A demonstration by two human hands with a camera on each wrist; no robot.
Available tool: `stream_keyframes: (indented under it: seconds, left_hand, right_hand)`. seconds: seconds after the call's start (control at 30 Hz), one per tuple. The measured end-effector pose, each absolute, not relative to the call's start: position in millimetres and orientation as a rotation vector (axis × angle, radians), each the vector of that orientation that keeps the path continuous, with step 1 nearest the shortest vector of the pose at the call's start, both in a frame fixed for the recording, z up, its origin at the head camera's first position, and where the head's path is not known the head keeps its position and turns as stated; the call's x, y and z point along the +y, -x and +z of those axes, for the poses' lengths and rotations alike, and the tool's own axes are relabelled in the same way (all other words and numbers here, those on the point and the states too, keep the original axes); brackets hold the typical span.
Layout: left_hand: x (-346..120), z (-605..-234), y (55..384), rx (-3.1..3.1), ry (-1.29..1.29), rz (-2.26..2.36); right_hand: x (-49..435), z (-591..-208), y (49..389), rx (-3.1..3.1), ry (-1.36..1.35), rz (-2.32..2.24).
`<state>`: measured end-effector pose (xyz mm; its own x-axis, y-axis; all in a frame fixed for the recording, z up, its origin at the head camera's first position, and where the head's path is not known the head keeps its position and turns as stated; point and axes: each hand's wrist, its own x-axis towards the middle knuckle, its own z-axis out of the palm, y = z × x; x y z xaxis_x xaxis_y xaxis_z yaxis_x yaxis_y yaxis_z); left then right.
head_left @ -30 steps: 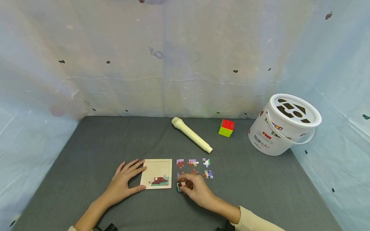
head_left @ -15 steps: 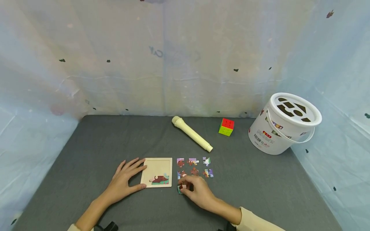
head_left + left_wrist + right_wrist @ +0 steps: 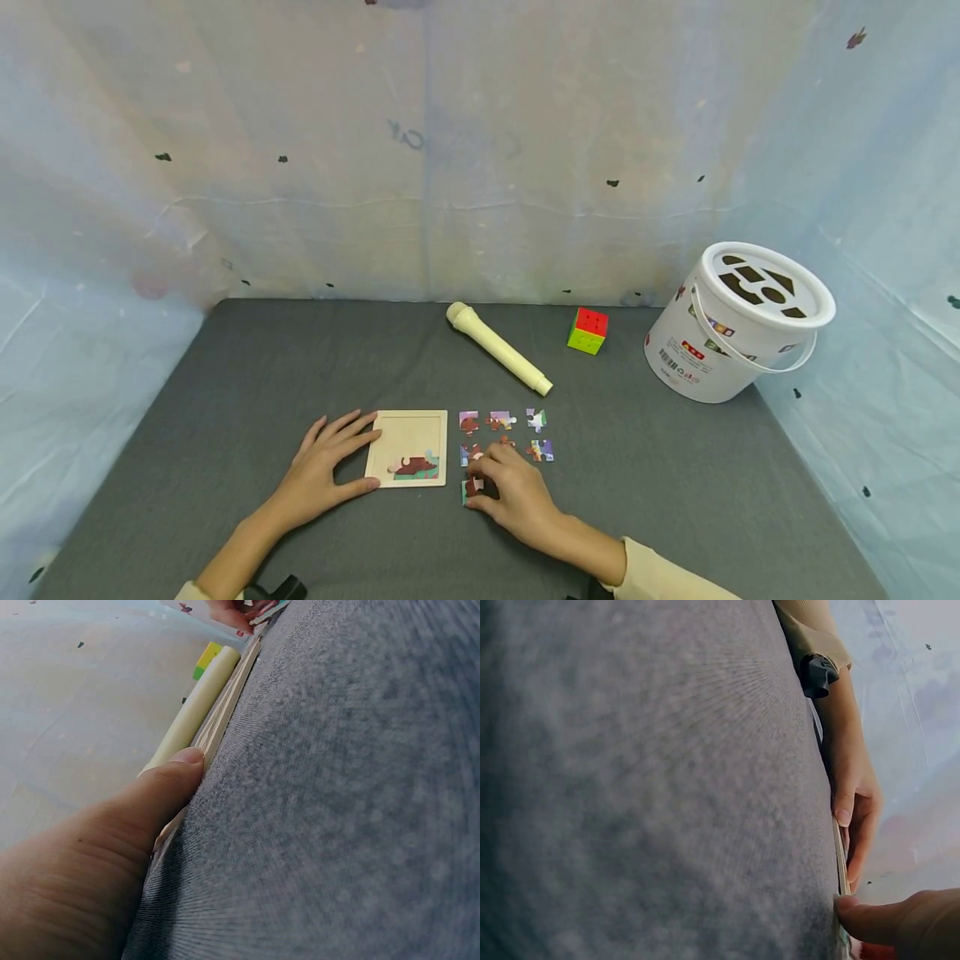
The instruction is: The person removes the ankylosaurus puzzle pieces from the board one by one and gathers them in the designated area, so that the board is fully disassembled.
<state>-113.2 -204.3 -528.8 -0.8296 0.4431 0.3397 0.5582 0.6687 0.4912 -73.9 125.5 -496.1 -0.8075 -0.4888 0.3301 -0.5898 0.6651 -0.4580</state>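
Observation:
My left hand [image 3: 324, 468] lies spread on the grey cloth, fingers fairly straight. Its thumb and fingertips touch the left side of a square wooden puzzle tray [image 3: 408, 433]; the thumb [image 3: 176, 769] rests against the tray's edge in the left wrist view. Some joined pieces showing a brown animal [image 3: 415, 467] sit in the tray's lower right. Right of the tray, my right hand [image 3: 517, 492] pinches a brown and teal jigsaw piece [image 3: 472, 490] between thumb and fingers. In the right wrist view, the right thumb [image 3: 874, 919] is at the piece's edge, low over the cloth.
Several loose jigsaw pieces [image 3: 501, 420] lie in rows beyond the right hand, one partly hidden by it. Farther back are a cream microphone-shaped stick [image 3: 498, 350] and a red and green puzzle cube [image 3: 587, 332]. A white bucket [image 3: 701, 342] with a shape-hole lid stands back right.
The right fingers have drawn slightly toward the person with the jigsaw piece, uncovering a loose piece behind and covering more of another. The left hand and tray stay put.

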Motion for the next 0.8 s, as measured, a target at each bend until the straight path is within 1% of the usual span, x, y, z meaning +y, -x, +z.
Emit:
stream_keyframes:
  seconds: [0.13, 0.37, 0.8]
  left_hand:
    - [-204.5, -529.7, 113.3, -2.69, 0.818, -0.885]
    - [-205.2, -531.3, 113.4, -2.682, 0.822, -0.887]
    - [-205.2, -532.0, 114.2, -2.692, 0.814, -0.874]
  right_hand:
    - [125.8, -495.8, 73.6, -2.691, -0.901, 0.74]
    - [125.7, -495.0, 73.7, -2.667, -0.9, 0.782]
    - [125.7, -492.9, 74.1, -2.665, -0.935, 0.723]
